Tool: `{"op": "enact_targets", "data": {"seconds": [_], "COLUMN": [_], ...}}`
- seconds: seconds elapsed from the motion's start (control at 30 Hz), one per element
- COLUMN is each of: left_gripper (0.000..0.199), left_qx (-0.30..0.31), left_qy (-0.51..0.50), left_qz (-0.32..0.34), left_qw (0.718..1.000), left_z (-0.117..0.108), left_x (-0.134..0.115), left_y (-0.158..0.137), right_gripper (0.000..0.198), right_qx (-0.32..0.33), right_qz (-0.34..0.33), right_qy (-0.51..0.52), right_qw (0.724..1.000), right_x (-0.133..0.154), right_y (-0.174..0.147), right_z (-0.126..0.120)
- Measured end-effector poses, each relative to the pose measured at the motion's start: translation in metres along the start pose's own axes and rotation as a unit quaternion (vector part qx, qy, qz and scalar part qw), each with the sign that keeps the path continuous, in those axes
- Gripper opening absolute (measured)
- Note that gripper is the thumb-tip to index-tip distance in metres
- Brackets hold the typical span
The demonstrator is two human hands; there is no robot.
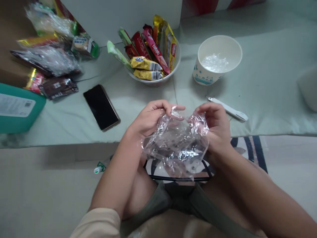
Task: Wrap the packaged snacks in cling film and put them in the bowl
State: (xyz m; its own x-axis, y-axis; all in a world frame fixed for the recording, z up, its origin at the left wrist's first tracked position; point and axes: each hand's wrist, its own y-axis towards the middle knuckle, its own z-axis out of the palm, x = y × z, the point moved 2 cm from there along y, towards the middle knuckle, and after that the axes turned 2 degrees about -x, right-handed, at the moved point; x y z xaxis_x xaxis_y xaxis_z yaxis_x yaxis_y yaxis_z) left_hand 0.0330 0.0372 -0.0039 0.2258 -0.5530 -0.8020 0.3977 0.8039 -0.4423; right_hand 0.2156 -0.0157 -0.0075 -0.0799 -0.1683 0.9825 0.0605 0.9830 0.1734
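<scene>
A crumpled clear plastic bag (175,145) hangs between my two hands, just off the table's front edge and above my lap. My left hand (157,115) pinches its upper left side, index finger stretched out to the right. On the other side my right hand (215,124) has its fingers curled round the bag's upper right edge. Between the hands the film sags, and a small round clear part shows low in it. A paper cup (208,76) with crumpled clear film (215,62) inside stands beyond my right hand. Close to that hand lies a white nail clipper or cutter-like tool (229,109).
A clear bowl (174,67) of wrapped snack bars stands beyond my hands. Left of them lies a black phone (101,106). Several snack packets (59,87) and a green container (19,109) occupy the left side. A pale cloth (272,109) covers the table.
</scene>
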Motion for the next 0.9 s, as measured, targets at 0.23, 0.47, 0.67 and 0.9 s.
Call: {"op": "enact_targets", "data": {"seconds": [0.23,0.47,0.67,0.9], "left_gripper": [0.014,0.016,0.012,0.028], "left_qx": [0.024,-0.036,-0.016,0.014], "left_qy": [0.097,0.182,0.137,0.045], "left_qz": [0.049,0.103,0.086,0.088], "left_qw": [0.994,0.977,0.987,0.995], "left_z": [-0.008,-0.023,-0.021,-0.016], "left_x": [0.008,0.005,0.001,0.001], "left_y": [0.001,0.002,0.004,0.001], "right_gripper": [0.014,0.01,0.029,0.039], "right_qx": [-0.015,-0.073,-0.005,0.029], "right_qz": [0.065,0.155,0.256,0.26], "right_qy": [-0.012,-0.031,0.073,0.018], "right_qw": [0.998,0.985,0.964,0.965], "right_x": [-0.005,-0.002,-0.01,-0.013], "right_y": [0.005,0.014,0.019,0.013], "right_z": [-0.003,-0.012,-0.011,-0.003]}}
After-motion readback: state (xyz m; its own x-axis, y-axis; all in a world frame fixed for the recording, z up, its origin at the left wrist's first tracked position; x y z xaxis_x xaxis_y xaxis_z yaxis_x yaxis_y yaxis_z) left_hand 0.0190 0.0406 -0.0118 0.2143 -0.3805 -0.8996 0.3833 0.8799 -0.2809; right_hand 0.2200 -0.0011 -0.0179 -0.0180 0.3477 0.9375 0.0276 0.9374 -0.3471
